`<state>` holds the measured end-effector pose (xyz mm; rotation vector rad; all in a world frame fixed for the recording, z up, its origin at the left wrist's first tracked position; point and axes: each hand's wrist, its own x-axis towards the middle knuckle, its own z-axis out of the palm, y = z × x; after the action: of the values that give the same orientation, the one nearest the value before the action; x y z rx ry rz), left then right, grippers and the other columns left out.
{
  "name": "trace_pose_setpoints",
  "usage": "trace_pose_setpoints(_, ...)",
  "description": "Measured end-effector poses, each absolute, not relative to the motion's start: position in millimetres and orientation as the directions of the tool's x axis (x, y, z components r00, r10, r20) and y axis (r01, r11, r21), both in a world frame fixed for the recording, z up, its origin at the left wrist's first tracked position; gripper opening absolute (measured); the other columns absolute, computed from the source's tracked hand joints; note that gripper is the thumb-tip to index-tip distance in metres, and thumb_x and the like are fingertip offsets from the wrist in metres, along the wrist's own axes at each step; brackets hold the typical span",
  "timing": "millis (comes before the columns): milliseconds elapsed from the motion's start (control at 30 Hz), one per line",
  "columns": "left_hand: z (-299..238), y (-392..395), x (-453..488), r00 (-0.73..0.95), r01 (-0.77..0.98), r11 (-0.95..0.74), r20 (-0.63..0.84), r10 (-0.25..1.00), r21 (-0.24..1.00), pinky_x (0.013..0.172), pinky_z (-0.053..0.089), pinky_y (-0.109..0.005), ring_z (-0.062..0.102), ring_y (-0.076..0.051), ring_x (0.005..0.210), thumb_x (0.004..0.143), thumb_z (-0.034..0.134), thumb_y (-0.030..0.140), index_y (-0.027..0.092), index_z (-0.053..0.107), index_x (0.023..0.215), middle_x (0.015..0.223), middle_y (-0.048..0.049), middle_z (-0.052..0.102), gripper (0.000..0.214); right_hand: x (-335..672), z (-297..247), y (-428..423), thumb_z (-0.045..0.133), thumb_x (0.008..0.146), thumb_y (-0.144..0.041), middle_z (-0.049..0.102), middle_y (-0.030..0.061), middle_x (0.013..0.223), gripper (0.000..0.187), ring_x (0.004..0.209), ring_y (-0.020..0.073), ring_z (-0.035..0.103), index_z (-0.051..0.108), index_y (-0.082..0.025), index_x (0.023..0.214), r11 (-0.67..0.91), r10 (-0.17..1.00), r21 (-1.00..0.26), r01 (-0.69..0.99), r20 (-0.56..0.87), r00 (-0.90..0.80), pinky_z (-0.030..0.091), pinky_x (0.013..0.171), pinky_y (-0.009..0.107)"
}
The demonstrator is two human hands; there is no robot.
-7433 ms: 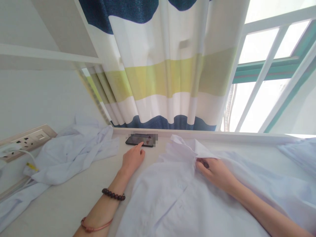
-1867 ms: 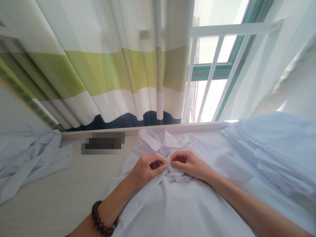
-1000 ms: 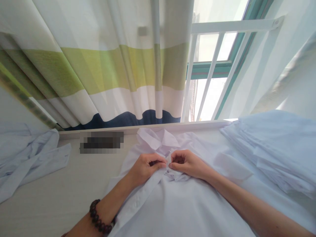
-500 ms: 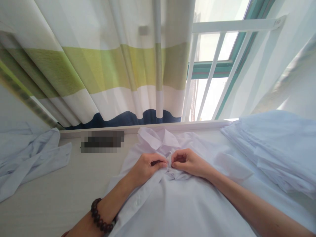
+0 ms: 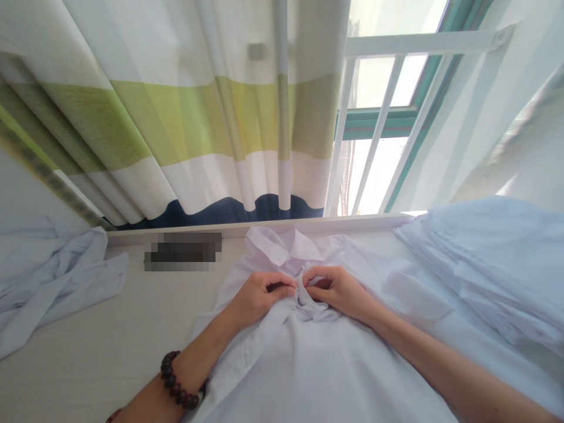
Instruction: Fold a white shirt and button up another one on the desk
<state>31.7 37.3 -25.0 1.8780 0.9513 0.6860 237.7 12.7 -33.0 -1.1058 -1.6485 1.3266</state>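
Note:
A white collared shirt lies spread in front of me, its collar pointing away towards the window. My left hand, with a dark beaded bracelet on the wrist, pinches the front edge of the shirt below the collar. Facing it, my right hand pinches the opposite front edge, where the cloth is raised and bunched between the fingertips. Any button between the fingers is too small or hidden to make out.
Folded white garments are stacked at the right. Another crumpled white garment lies at the left on the pale surface. A blurred-out dark item sits near the back ledge. Beyond hang a striped curtain and a white railing.
My fingertips have shifted slightly on the shirt's front edge, and the cloth between them stands up a little more. Everything else stays in place.

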Motion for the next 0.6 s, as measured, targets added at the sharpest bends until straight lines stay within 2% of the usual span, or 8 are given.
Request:
trace_pose_setpoints(167, -24.0, 37.1, 31.5, 0.541, 0.355, -0.294, 0.062, 0.839, 0.887, 0.075, 0.048, -0.022, 0.065, -0.016, 0.079, 0.081, 0.064, 0.024, 0.016, 0.075, 0.085, 0.083, -0.0012, 0.075, 0.014, 238.9, -35.4, 14.7, 0.062, 0.073, -0.016, 0.057, -0.0029, 0.06, 0.005, 0.051, 0.0074, 0.045, 0.066, -0.016, 0.075, 0.082, 0.929, -0.981, 0.177, 0.011, -0.369, 0.032, 0.048, 0.02)
trace_pose_setpoints(367, -23.0, 36.3, 31.3, 0.532, 0.377, -0.298, 0.058, 0.845, 0.877, 0.073, 0.047, -0.023, 0.064, -0.016, 0.077, 0.08, 0.064, 0.025, 0.016, 0.074, 0.083, 0.081, -0.0012, 0.074, 0.014, 242.1, -34.3, 15.5, 0.06, 0.077, -0.021, 0.06, -0.0007, 0.066, 0.012, 0.056, 0.0089, 0.046, 0.07, -0.015, 0.079, 0.115, 0.91, -0.973, 0.201, 0.022, -0.415, 0.035, 0.053, 0.021)
trace_pose_setpoints(600, -24.7, 36.6, 33.4, 0.521, 0.402, -0.313, 0.067, 0.851, 0.86, 0.067, 0.046, -0.024, 0.06, -0.015, 0.07, 0.078, 0.064, 0.026, 0.017, 0.073, 0.081, 0.076, -0.0006, 0.071, 0.013, 240.6, -33.3, 14.3, 0.059, 0.079, -0.023, 0.057, -0.0013, 0.066, 0.009, 0.058, 0.0101, 0.046, 0.065, -0.016, 0.079, 0.162, 0.907, -0.955, 0.25, 0.044, -0.419, 0.035, 0.055, 0.022)
